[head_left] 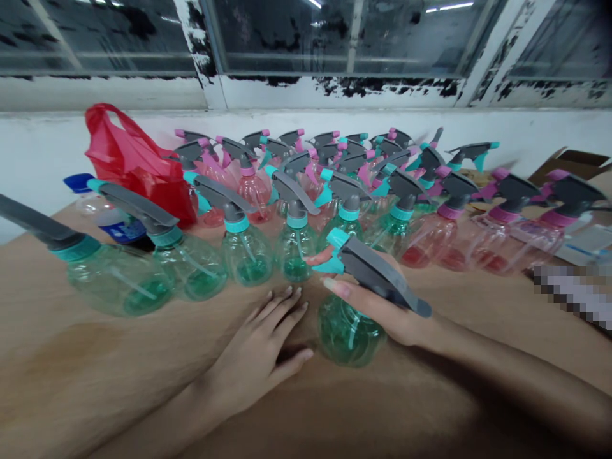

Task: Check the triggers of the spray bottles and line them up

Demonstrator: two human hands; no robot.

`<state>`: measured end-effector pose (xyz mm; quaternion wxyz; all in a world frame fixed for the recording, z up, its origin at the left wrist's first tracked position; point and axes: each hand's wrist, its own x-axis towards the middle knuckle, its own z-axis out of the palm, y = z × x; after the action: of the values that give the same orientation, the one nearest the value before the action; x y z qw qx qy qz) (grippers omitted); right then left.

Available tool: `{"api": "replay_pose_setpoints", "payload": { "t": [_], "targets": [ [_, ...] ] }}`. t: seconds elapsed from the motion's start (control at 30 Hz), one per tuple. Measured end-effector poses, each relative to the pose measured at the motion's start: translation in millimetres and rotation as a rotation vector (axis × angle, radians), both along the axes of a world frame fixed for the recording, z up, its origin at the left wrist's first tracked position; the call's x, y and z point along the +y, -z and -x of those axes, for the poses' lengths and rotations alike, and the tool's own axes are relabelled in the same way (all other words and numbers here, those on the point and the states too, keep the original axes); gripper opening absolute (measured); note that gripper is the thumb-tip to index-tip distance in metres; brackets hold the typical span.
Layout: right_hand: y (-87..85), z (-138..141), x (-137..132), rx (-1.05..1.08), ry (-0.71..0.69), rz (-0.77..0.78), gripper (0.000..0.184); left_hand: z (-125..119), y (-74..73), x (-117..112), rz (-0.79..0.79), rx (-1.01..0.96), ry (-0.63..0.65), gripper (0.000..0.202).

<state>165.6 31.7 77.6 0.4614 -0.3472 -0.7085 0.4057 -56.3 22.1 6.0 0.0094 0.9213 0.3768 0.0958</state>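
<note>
My right hand (382, 299) is wrapped round the neck of a green spray bottle (351, 335) with a grey and turquoise trigger head. One finger reaches forward by the turquoise trigger, and the thumb lies along the near side. The bottle is close to the wooden table (157, 376); whether its base touches the top I cannot tell. Just left of it, my left hand (261, 344) lies palm down on the table with fingers spread, holding nothing. Beyond its fingertips stand more green spray bottles (248, 255) in a front row.
Pink spray bottles (430, 239) continue the row rightward, with several more behind. At the left are a red plastic bag (143, 172) and a blue-capped bottle (115, 217). A cardboard box (574, 166) sits far right. Windows (354, 38) rise behind the table.
</note>
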Motion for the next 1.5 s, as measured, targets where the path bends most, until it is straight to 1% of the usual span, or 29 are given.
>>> {"api": "replay_pose_setpoints", "payload": {
  "t": [0.23, 0.3, 0.47, 0.6, 0.67, 0.77, 0.83, 0.93, 1.03, 1.1, 1.23, 1.33, 1.5],
  "targets": [
    [-1.5, -1, -1, -0.012, 0.006, 0.018, 0.022, 2, 3.5, 0, -0.024, 0.000, -0.001, 0.058],
    [-1.0, -1, 0, -0.011, 0.000, 0.001, 0.022, 2, 4.2, 0, -0.033, 0.004, 0.001, 0.059],
    [1.3, -2, 0, -0.032, 0.010, -0.038, 0.025, 2, 1.8, -1, -0.022, 0.011, -0.002, 0.058],
    [2.8, -2, 2, -0.014, -0.022, -0.050, 0.028, 1, 0.1, 0, -0.033, 0.016, 0.000, 0.058],
    [1.7, -2, 3, -0.027, -0.009, -0.067, 0.025, 1, -0.3, 1, -0.032, 0.018, 0.002, 0.058],
    [-3.4, -1, 2, -0.063, 0.055, -0.139, 0.016, 0, -0.9, 0, -0.019, 0.004, 0.000, 0.058],
    [-7.5, -1, 1, -0.098, 0.058, -0.162, 0.017, 0, -1.4, 0, -0.009, -0.018, -0.005, 0.059],
    [-10.1, -2, 0, -0.119, 0.001, -0.105, 0.016, -1, -2.0, -1, -0.005, -0.031, -0.007, 0.059],
    [-7.7, -2, 0, -0.070, 0.004, -0.025, 0.026, -1, -1.4, 0, -0.020, -0.012, -0.002, 0.057],
    [-6.1, -1, 0, -0.039, 0.008, -0.015, 0.028, 0, -0.6, 1, -0.015, -0.006, -0.002, 0.057],
    [-5.3, 4, -3, -0.023, -0.021, -0.060, 0.027, 0, -2.2, 0, 0.034, -0.032, -0.013, 0.062],
    [-4.4, 10, -4, -0.002, -0.051, -0.023, 0.030, -2, -7.5, -4, 0.089, -0.087, -0.025, 0.067],
    [-4.3, 29, -6, 0.049, -0.070, -0.004, 0.031, -6, -17.0, -20, 0.178, -0.262, -0.066, 0.087]
  ]
}}
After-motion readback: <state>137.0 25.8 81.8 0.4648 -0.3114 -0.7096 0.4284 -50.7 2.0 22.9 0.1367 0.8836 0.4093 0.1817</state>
